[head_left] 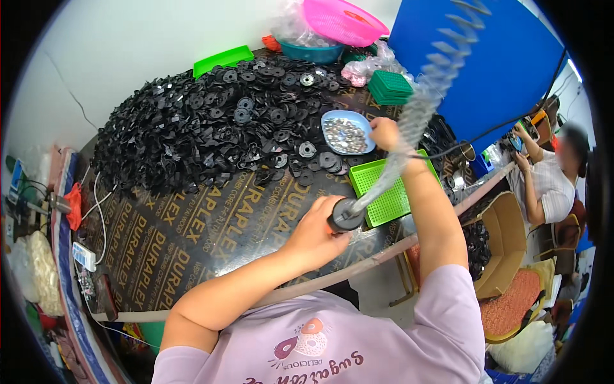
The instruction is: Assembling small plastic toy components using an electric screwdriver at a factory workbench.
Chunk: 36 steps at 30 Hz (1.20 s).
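Observation:
My left hand (318,232) is closed around a black cylindrical tool (345,214) near the table's front edge. A clear coiled cord (425,105) runs up from the tool's top, and its lower tip is hidden. At the right edge of a pale blue dish (332,141) is my right hand (385,134), its fingers drawn together. Whatever they hold, if anything, I cannot make out. Many small shiny metal pieces (347,134) lie in the dish. Below my right wrist sits a bright green perforated tray (385,193), partly covered by the cord and my forearm.
A large heap of black plastic parts (211,121) spreads over the table (211,224). Behind it are a green tray (223,60), a pink basket (345,22) and stacked dark green trays (389,88). A cardboard box (505,243) and another person (555,176) are at right.

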Available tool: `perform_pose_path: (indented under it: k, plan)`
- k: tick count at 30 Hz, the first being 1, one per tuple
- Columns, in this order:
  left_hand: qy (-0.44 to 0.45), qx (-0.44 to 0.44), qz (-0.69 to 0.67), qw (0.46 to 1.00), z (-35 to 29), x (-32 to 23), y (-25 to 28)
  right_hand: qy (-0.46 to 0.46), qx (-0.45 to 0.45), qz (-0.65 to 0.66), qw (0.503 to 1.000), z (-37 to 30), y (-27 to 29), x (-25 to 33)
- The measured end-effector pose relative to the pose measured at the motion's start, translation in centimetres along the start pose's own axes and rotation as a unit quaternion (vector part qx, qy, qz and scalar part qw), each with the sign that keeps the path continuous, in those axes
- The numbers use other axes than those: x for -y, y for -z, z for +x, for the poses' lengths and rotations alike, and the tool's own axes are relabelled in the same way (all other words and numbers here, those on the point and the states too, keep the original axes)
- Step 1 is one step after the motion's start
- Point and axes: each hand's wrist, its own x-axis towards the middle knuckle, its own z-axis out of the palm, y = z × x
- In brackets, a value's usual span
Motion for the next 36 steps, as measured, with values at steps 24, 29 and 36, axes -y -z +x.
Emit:
perform_pose_path:
  k: [24,29,36]
  plan:
    - [-0.153,0.122,0.064,0.979,3.6,2.0,-2.3,-0.100,0.004,-0.026,0.995,-14.3,7.6,-9.0]
    - [-0.133,0.113,0.127,0.976,2.4,1.8,-0.7,-0.181,0.052,-0.013,0.982,-15.3,8.2,-6.0]
    - [-0.098,0.079,0.063,0.990,1.4,4.6,1.1,-0.163,0.031,0.014,0.986,-18.6,9.0,-4.5]
